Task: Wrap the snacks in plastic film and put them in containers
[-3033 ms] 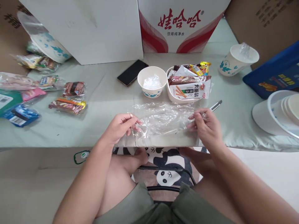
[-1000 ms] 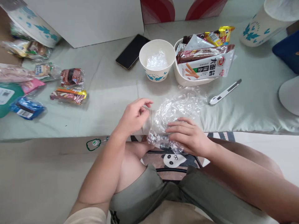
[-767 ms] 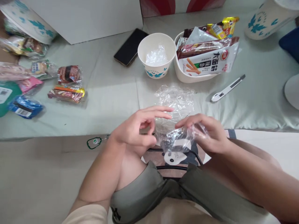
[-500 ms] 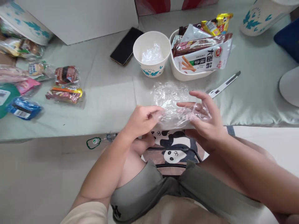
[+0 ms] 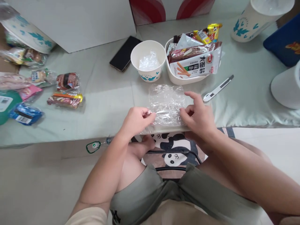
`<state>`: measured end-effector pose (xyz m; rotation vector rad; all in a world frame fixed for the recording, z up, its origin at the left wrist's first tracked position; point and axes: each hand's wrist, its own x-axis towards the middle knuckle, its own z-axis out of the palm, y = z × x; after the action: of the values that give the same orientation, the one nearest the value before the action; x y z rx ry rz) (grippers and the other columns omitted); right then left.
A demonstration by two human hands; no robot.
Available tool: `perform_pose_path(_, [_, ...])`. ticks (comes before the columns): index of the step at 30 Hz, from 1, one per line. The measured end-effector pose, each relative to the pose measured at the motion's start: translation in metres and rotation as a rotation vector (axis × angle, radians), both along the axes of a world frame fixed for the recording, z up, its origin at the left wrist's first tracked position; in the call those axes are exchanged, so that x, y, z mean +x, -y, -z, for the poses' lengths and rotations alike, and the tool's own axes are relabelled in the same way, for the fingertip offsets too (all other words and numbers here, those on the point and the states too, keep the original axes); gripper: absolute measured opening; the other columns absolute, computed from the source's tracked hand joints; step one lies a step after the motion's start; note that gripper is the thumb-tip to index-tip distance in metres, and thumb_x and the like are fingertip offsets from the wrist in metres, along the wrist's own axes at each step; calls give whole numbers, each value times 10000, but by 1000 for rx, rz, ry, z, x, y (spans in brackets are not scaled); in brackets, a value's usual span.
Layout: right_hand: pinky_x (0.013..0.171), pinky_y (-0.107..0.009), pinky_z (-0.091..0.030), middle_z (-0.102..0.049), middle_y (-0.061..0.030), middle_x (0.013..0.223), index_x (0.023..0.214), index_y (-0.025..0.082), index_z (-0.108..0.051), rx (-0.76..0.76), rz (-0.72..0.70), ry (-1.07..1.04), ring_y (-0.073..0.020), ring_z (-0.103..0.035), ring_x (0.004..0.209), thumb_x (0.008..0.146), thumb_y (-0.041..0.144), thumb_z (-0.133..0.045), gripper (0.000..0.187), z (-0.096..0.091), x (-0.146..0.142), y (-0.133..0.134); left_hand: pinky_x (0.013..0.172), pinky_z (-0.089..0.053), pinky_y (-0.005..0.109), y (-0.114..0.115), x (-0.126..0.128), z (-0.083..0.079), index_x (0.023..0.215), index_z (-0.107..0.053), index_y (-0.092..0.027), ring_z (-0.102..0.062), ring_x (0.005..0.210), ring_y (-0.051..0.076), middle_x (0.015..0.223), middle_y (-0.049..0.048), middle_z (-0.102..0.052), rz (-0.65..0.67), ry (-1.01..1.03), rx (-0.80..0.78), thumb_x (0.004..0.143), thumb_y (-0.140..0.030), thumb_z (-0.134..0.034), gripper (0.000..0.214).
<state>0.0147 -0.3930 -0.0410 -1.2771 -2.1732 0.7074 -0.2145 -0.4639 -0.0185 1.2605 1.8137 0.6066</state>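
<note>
A crinkled sheet of clear plastic wrap [image 5: 167, 104] lies near the front edge of the cloth-covered table [image 5: 112, 100]. My left hand [image 5: 139, 120] pinches its left edge between thumb and fingers. At the opposite edge, my right hand [image 5: 198, 114] grips the wrap between thumb and bent fingers, with the index finger stretched out. Just behind the wrap stands a paper cup [image 5: 150, 76] with crumpled clear plastic inside. Beside that cup is a white tub [image 5: 185, 80] full of packaged snacks [image 5: 194, 65]. A white utility knife [image 5: 217, 89] lies to the right of my right hand.
Behind the cup lies a black phone [image 5: 125, 53] by a large white box [image 5: 77, 22]. Wrapped snacks [image 5: 67, 100] and a green container [image 5: 7, 106] are at the left. Another paper cup [image 5: 253, 25], a blue object [image 5: 283, 43] and a white round container [image 5: 287, 87] stand at the right.
The plastic wrap, bunched up around my right fingers before, now lies flatter on the table. My right hand has come down to its right edge; my left hand still pinches the left edge.
</note>
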Motion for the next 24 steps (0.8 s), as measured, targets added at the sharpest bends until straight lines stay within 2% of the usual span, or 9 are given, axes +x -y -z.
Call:
perform_pose_path(2, [504,-326,-433,-685,50,614,1355,202,-519,58,-61,42,-178,-636,503,881,234,-568,477,2,3,4,466,-341,213,0,0,0,758,-738,-166,-446,494,72,631,-3,-679,1,34,46,800,-370,-686,215])
perform_pose_path(4, [513,-324,-453,-714,35,666,1367,200,-508,68,-103,42,-177,-653,527,884,238,-574,489,2,4,7,451,-350,214,-1,-1,1,884,-764,-168,-431,486,66,696,-1,-700,-34,111,90,785,-404,-712,262])
perform_pose_path(7, [533,-319,-506,-775,-14,845,1418,207,-457,12,-105,-37,-162,-666,560,906,286,-604,538,-2,6,7,492,-427,229,-1,-3,1,810,-766,-165,-537,549,98,693,23,-708,-48,200,134,797,-429,-704,271])
perform_pose_path(10, [575,-308,-548,-781,-51,977,1470,224,-384,-78,-81,-166,-165,-704,657,933,342,-626,600,-7,7,3,604,-531,268,1,-5,-1,733,-766,-183,-696,737,173,787,67,-772,-8,252,155,772,-402,-715,227])
perform_pose_path(12, [619,-314,-569,-758,-26,885,1468,226,-373,-133,-79,-232,-183,-724,718,947,353,-624,592,-9,7,2,630,-550,276,1,-7,-2,680,-750,-197,-737,824,196,912,85,-806,48,284,162,744,-371,-721,187])
perform_pose_path(14, [661,-336,-582,-695,21,734,1427,225,-412,-157,-85,-257,-196,-727,716,956,321,-601,517,-9,7,2,630,-547,267,1,-7,-4,617,-725,-205,-749,849,196,919,85,-813,110,308,165,743,-362,-703,202])
perform_pose_path(18, [661,-355,-573,-601,67,599,1339,227,-482,-148,-133,-222,-208,-726,699,931,240,-564,416,-7,8,5,538,-492,236,0,-5,-7,662,-734,-199,-695,638,145,641,42,-733,105,322,80,806,-384,-628,258])
perform_pose_path(21, [725,-368,-587,-573,74,547,1343,219,-492,-132,-189,-189,-232,-760,809,905,207,-550,442,-7,11,8,497,-458,231,-1,-3,-7,751,-749,-182,-642,538,123,584,13,-690,71,294,12,820,-365,-635,226])
perform_pose_path(24, [855,-414,-581,-583,70,524,1371,215,-504,-102,-241,-130,-261,-781,959,864,142,-503,512,-7,16,9,594,-518,264,0,-5,-4,665,-716,-186,-734,727,177,713,53,-749,83,234,57,818,-348,-641,235])
